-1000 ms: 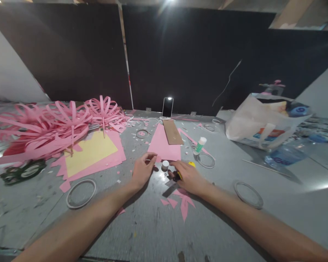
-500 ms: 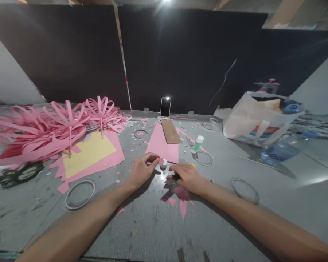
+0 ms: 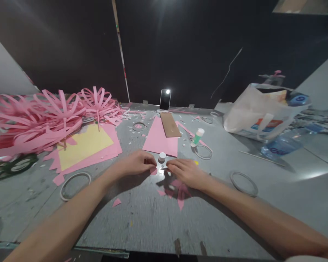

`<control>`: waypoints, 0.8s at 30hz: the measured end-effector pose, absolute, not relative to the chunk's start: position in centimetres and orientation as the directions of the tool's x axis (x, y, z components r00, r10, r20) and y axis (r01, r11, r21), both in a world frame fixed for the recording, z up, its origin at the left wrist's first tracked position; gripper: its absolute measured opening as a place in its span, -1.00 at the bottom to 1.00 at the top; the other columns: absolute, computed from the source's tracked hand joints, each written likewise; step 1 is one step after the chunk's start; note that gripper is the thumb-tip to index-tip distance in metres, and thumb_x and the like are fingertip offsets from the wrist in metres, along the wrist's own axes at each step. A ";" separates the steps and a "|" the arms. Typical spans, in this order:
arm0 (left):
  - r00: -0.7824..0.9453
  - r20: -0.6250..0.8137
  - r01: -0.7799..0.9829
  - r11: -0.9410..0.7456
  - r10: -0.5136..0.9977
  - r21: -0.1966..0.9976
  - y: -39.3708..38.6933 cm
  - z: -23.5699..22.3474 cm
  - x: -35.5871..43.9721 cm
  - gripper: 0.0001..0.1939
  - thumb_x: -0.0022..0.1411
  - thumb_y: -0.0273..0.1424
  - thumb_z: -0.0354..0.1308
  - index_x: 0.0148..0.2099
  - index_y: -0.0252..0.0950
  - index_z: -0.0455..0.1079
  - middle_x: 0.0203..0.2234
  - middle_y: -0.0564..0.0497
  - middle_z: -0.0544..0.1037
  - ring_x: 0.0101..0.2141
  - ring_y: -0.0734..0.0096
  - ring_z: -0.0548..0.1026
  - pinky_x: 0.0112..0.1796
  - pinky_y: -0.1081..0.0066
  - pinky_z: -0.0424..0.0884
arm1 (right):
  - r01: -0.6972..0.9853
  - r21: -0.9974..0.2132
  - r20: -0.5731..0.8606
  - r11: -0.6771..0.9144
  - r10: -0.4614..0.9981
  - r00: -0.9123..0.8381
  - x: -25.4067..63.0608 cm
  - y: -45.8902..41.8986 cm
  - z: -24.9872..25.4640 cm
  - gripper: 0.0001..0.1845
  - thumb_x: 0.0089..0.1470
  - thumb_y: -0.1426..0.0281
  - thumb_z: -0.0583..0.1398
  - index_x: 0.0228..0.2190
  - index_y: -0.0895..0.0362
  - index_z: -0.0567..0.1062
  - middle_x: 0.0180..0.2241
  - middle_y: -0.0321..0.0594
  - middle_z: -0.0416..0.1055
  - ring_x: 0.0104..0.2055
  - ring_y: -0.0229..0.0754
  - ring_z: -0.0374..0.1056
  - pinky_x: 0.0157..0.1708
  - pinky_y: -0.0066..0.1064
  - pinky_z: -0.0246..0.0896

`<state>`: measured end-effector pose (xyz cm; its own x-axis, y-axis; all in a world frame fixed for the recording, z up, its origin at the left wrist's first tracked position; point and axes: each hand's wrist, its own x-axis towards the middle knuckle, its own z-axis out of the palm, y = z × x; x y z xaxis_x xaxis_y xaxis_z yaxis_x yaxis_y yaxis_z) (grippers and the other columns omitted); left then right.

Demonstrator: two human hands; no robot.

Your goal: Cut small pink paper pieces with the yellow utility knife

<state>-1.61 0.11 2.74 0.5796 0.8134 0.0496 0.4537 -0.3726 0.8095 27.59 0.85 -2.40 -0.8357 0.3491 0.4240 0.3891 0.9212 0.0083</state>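
My left hand (image 3: 138, 162) is closed, its thumb and fingertips pinching a small pink paper piece (image 3: 153, 170). Facing it, my right hand (image 3: 187, 171) is wrapped round scissors (image 3: 196, 163); a bit of yellow handle shows behind the knuckles. A bright blade-like sliver lies between the two hands, and most of the scissors are hidden by my fingers. Just beyond the fingertips stands a small white cap (image 3: 162, 157). Pink petal-shaped cutouts (image 3: 181, 196) lie on the table under my right hand, partly in shadow.
Pink sheets (image 3: 158, 142) and a cardboard strip (image 3: 170, 125) lie ahead, before a propped phone (image 3: 165, 99). A glue stick (image 3: 198, 137) stands at their right. Pink strip flowers (image 3: 57, 112) and yellow paper (image 3: 84, 147) fill the left; a plastic bag (image 3: 243, 112) and bottle (image 3: 284, 145) occupy the right.
My left hand has lowered with the pink piece, from beside the white cap to nearer me. My right hand has turned, bringing its fingertips closer to the left. The view has tilted down.
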 end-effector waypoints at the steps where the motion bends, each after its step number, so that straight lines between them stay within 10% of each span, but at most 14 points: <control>1: 0.580 0.039 0.463 -0.369 0.813 0.806 0.3 2.5 -1.7 -0.78 0.29 -0.35 0.21 -0.29 -0.17 0.70 -0.48 0.02 0.66 -0.45 0.33 0.53 -0.40 0.41 0.33 | 0.378 0.010 0.445 0.926 0.334 -0.831 27.6 0.9 -2.5 -0.78 0.48 0.50 0.16 0.01 0.08 0.58 -0.01 -0.08 0.65 -0.05 -0.05 0.58 -0.06 -0.20 0.49; 10: 0.606 0.199 0.665 -0.628 0.770 0.403 -3.1 2.6 -2.3 -0.78 0.36 -0.49 0.13 -0.31 -0.19 0.55 -0.36 -0.10 0.63 -0.25 0.12 0.60 -0.13 0.26 0.48 | 0.409 -0.022 0.482 0.912 0.368 -0.795 27.0 0.9 -2.5 -0.67 0.34 0.67 0.10 -0.07 0.12 0.56 -0.14 -0.13 0.63 -0.17 -0.12 0.54 -0.27 -0.32 0.38; 14: 0.575 0.188 0.781 -0.603 0.796 0.162 -7.7 0.5 -0.5 -0.73 0.37 -0.53 0.11 0.02 -0.28 0.58 -0.05 -0.28 0.68 -0.02 -0.04 0.62 0.05 0.08 0.51 | 0.426 -0.006 0.512 0.905 0.369 -0.776 26.6 0.7 -2.6 -0.81 0.42 0.56 0.16 -0.11 0.10 0.56 -0.21 -0.14 0.62 -0.20 -0.10 0.53 -0.29 -0.31 0.38; 24: 0.521 0.266 0.833 -0.551 0.811 0.047 -9.2 -3.0 5.6 -0.59 0.42 -0.47 0.11 0.21 -0.51 0.54 0.16 -0.50 0.59 0.19 -0.29 0.51 0.23 -0.15 0.38 | 0.440 0.054 0.483 0.897 0.362 -0.797 26.8 0.8 -2.4 -0.72 0.46 0.59 0.09 0.00 0.12 0.53 -0.07 -0.09 0.65 -0.11 -0.07 0.55 -0.25 -0.26 0.43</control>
<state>5.61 -9.19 -3.03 0.5214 0.8108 0.2661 0.8330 -0.5512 0.0475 26.76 0.78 -2.44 -0.7974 0.3618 0.4829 0.4396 0.8965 0.0543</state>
